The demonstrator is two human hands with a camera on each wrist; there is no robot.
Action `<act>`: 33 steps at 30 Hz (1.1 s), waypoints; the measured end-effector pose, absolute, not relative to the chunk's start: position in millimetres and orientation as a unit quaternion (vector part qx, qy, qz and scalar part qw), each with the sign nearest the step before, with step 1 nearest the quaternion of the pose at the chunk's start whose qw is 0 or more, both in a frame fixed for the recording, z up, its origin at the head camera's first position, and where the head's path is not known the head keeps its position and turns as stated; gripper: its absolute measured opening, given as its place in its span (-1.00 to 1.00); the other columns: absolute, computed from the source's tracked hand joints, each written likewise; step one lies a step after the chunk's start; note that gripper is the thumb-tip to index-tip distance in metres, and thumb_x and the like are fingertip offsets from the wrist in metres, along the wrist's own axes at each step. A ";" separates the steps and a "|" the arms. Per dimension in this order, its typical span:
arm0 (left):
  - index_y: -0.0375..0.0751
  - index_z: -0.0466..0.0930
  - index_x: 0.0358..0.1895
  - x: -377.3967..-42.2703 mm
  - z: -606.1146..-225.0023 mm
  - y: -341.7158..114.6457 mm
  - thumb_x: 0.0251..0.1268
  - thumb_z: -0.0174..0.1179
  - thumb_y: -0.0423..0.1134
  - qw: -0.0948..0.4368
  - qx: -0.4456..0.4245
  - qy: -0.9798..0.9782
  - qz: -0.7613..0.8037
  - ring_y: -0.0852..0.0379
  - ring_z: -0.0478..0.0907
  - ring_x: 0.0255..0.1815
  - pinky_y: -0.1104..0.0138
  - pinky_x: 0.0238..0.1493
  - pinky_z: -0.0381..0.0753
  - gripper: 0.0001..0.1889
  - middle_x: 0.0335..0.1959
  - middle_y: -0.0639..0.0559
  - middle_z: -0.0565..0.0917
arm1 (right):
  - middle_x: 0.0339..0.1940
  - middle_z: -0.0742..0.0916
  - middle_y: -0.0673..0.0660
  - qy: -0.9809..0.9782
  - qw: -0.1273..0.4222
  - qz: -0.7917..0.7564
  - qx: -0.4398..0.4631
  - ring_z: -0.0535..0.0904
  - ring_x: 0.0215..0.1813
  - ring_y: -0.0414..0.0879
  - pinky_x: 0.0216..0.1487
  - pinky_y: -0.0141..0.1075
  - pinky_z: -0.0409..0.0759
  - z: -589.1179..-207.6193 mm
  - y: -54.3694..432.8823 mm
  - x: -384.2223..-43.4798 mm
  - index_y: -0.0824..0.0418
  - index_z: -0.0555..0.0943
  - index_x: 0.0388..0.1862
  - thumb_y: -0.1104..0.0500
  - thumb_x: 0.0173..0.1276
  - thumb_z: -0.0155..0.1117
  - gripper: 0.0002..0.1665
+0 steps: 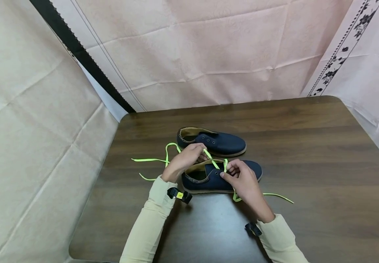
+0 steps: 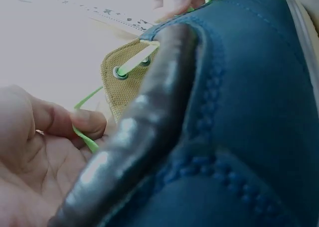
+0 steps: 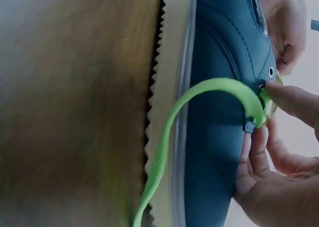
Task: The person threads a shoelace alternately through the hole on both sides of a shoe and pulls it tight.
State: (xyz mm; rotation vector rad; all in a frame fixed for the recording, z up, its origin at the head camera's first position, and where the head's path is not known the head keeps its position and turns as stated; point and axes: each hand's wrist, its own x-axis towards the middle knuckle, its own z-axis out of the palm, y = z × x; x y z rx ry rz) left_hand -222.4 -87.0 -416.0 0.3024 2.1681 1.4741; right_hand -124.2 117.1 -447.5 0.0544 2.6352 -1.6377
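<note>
A navy blue shoe [image 1: 209, 182] with a bright green shoelace [image 1: 211, 159] partly threaded lies sideways on the table, toe to the right. My left hand [image 1: 187, 157] is over its opening and pinches the lace between thumb and finger, seen in the left wrist view beside the tan tongue [image 2: 119, 82]. My right hand [image 1: 244, 180] is at the eyelets; its thumb and fingers pinch the green lace [image 3: 229, 85] there, with a loop of it hanging over the shoe's side in the right wrist view. The fingertips' exact hold is partly hidden.
A second navy shoe [image 1: 223, 143] with bare eyelets lies just behind the first on the brown wooden table [image 1: 324, 164]. Lace ends trail left and right of the near shoe. Pale cloth [image 1: 225, 47] hangs behind the table.
</note>
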 end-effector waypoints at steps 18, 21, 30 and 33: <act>-0.26 0.47 -0.16 -220.6 -418.0 -87.8 0.78 -0.34 -0.27 0.222 0.087 0.737 0.633 0.06 0.73 -0.16 0.18 0.06 0.73 -0.64 -0.20 -0.13 0.67 | -0.09 0.69 0.16 0.853 0.028 -0.521 -0.013 0.63 -0.08 -0.03 0.03 -0.17 0.61 -449.7 131.5 -123.3 0.27 0.70 -0.01 0.22 0.48 0.43 -0.81; -0.28 0.47 -0.15 -221.8 -417.9 -88.1 0.77 -0.33 -0.29 0.219 0.086 0.739 0.632 0.06 0.73 -0.18 0.19 0.04 0.73 -0.65 -0.23 -0.12 0.66 | -0.13 0.72 0.13 0.857 0.015 -0.515 -0.018 0.61 -0.13 -0.06 -0.02 -0.19 0.57 -448.8 133.5 -125.1 0.25 0.74 -0.03 0.20 0.54 0.35 -0.84; -0.29 0.56 -0.15 -218.9 -419.1 -99.0 0.80 -0.16 -0.11 0.155 0.074 0.798 0.578 0.05 0.70 -0.23 0.25 -0.09 0.73 -0.61 -0.27 -0.07 0.66 | -0.16 0.81 0.14 0.874 0.015 -0.485 -0.010 0.60 -0.16 -0.04 -0.09 -0.17 0.50 -442.9 137.1 -129.8 0.27 0.79 0.06 0.13 0.64 0.25 -0.72; -0.34 0.60 -0.13 -217.3 -420.8 -102.3 0.78 -0.07 -0.08 0.128 0.072 0.822 0.551 0.08 0.64 -0.28 0.30 -0.20 0.64 -0.60 -0.29 -0.05 0.66 | -0.13 0.82 0.13 0.881 0.021 -0.473 -0.018 0.60 -0.16 -0.04 -0.08 -0.16 0.51 -439.9 139.7 -129.1 0.24 0.81 0.03 0.15 0.62 0.25 -0.74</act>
